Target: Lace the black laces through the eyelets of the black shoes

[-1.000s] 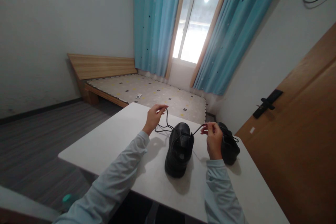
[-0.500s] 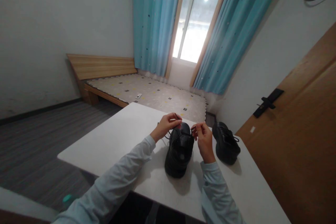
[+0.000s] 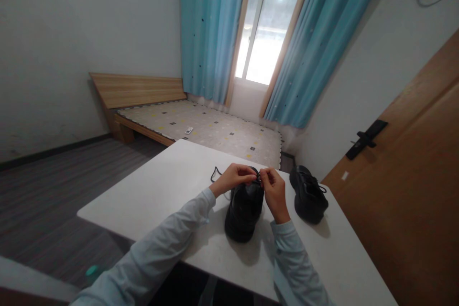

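A black shoe (image 3: 244, 213) stands on the white table (image 3: 154, 186), its heel toward me. Over its front part, my left hand (image 3: 234, 177) and my right hand (image 3: 273, 186) meet with fingertips almost touching. Both hands are closed in a pinch on the dark shoelace (image 3: 258, 177), which shows between them. A loose end of lace loops out on the table beyond my left wrist. The shoe's toe is partly hidden behind my fingers. To the right of my right hand sits a second black shoe (image 3: 311, 201) with its lace lying across the top.
Beyond the table is a bed (image 3: 208, 124) with a small white remote (image 3: 189, 130) on it. A wooden door (image 3: 405, 177) with a black handle stands at the right. Blue curtains (image 3: 215, 33) flank the window.
My hands were apart on either side of the shoe. They have come together over its front, the left moving right, with the lace between their fingertips.
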### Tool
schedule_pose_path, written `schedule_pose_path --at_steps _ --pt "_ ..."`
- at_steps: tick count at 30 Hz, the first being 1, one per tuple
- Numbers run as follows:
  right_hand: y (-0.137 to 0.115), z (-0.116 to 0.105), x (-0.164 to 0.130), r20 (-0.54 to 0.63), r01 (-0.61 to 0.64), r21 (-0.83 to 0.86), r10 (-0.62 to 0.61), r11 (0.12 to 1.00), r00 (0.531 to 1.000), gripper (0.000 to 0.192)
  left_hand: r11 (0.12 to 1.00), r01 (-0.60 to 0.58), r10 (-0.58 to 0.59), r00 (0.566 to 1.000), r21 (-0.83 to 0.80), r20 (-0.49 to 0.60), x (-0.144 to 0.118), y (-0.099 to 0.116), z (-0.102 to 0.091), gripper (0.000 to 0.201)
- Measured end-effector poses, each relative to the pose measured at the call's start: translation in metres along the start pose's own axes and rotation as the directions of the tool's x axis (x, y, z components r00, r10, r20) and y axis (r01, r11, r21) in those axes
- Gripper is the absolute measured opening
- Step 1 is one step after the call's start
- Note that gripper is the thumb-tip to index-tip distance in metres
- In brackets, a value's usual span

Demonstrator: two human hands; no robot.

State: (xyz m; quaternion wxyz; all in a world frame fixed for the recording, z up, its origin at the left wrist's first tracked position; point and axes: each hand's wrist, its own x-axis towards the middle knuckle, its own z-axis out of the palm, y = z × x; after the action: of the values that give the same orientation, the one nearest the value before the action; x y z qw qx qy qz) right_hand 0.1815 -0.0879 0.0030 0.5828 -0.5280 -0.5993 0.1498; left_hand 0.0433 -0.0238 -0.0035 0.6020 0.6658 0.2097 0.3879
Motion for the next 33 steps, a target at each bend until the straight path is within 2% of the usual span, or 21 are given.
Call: schedule_pose_path --at_steps 11,19,27,30,33 --pt "0.004 0.003 -0.001 -0.017 0.043 -0.029 -0.043 0.999 0.999 0.025 0.999 -0.031 0.028 0.997 0.04 0.077 -0.001 -0.001 -0.003 0.032" --pt "0.005 0.005 -0.002 -0.028 0.045 -0.065 -0.047 0.997 0.998 0.023 0.998 -0.043 0.041 0.997 0.042 0.066 0.001 -0.006 -0.002 0.035" --pt "0.007 0.001 0.001 -0.029 0.014 0.029 -0.013 0.999 0.999 0.024 0.987 -0.119 0.117 0.993 0.111 0.026 0.002 -0.003 -0.002 0.034" --pt "0.014 -0.001 0.004 0.016 0.007 -0.033 -0.006 0.999 1.0 0.039 0.982 -0.135 0.136 0.991 0.129 -0.002 0.003 -0.002 -0.004 0.033" --pt "0.029 -0.001 0.006 0.11 -0.069 -0.054 0.075 0.996 0.991 0.062 0.984 -0.145 0.149 0.988 0.108 -0.033 0.006 -0.004 -0.007 0.032"
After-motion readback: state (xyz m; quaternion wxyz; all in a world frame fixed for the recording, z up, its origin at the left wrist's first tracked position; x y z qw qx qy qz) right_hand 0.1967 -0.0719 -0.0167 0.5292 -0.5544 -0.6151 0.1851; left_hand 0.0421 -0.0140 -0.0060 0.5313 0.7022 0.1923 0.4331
